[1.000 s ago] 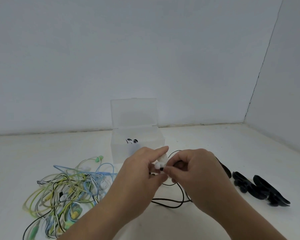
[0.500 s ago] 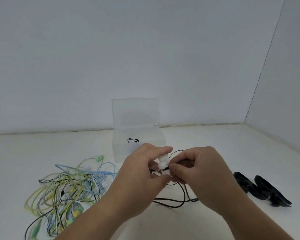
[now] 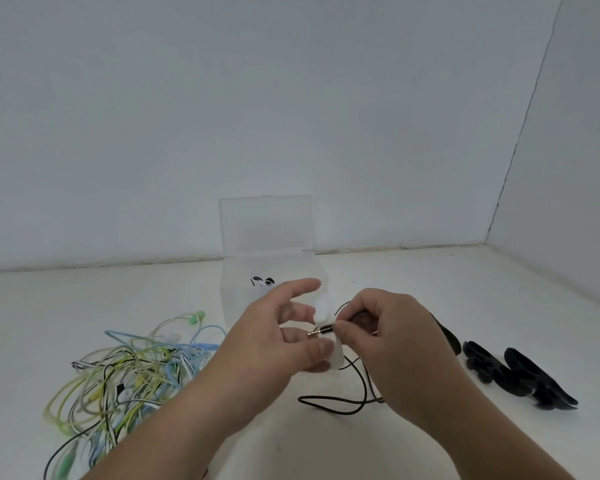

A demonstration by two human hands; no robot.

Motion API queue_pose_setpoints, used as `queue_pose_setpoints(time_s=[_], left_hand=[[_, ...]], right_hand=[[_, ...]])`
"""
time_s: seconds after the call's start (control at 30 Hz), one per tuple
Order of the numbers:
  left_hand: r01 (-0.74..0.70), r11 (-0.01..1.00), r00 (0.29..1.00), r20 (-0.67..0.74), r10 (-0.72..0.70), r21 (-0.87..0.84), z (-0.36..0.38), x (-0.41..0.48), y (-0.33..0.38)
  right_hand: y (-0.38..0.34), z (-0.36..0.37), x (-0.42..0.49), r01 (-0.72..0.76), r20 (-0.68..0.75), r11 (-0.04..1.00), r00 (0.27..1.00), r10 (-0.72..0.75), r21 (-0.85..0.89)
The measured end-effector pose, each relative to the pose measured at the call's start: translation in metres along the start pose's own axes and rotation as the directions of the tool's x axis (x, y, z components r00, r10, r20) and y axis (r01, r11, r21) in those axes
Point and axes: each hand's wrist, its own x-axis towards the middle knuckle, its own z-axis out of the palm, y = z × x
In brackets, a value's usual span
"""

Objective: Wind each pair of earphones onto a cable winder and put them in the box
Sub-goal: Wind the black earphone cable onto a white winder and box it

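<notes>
Winder (image 3: 323,311) held in left grip (image 3: 274,344) | right grip (image 3: 392,337) pinches jack plug (image 3: 324,329) at winder's edge | box (image 3: 236,289) just behind

One clear box (image 3: 237,292) stands beyond the fingers (image 3: 302,285). Between them: one white winder (image 3: 323,308), one black cable (image 3: 336,405). Leftward, tangled earphones (image 3: 129,375), uncountable.

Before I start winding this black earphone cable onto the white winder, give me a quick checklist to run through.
1. White plastic cable winder held in left hand: ok.
2. Gold-tipped black plug pinched by right hand at the winder: ok.
3. Thin black cable, visible loop apart from the coloured earphone tangle: ok.
4. Clear plastic box with lid open: ok.
5. Black cable's earbuds free: cannot tell.
</notes>
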Motion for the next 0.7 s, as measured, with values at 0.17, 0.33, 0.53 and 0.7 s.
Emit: queue_pose_setpoints(time_s=[0.17, 0.33, 0.53, 0.7], left_hand=[[0.043, 0.990, 0.999, 0.006, -0.043, -0.131, 0.0006, -0.0011, 0.0004], [-0.035, 0.999, 0.998, -0.042, 0.035, 0.004, 0.0059, -0.0021, -0.0005], [-0.009, 1.000, 0.998, -0.055, 0.007, -0.020, 0.0064, -0.0024, 0.0012], [0.028, 0.995, 0.995, -0.095, -0.038, -0.101, 0.0082, -0.0015, 0.0002]], right_hand=[[-0.0014, 0.0004, -0.0015, 0.024, -0.034, 0.999, 0.999, -0.025, -0.024], [-0.0019, -0.0009, -0.0009, -0.012, -0.040, 1.000, 0.999, 0.012, -0.004], [-0.0055, -0.0015, -0.0034, 0.020, -0.087, 0.999, 0.996, -0.017, 0.038], [-0.0086, 0.0017, -0.0057, 0.056, -0.056, 0.996, 0.997, -0.052, 0.067]])
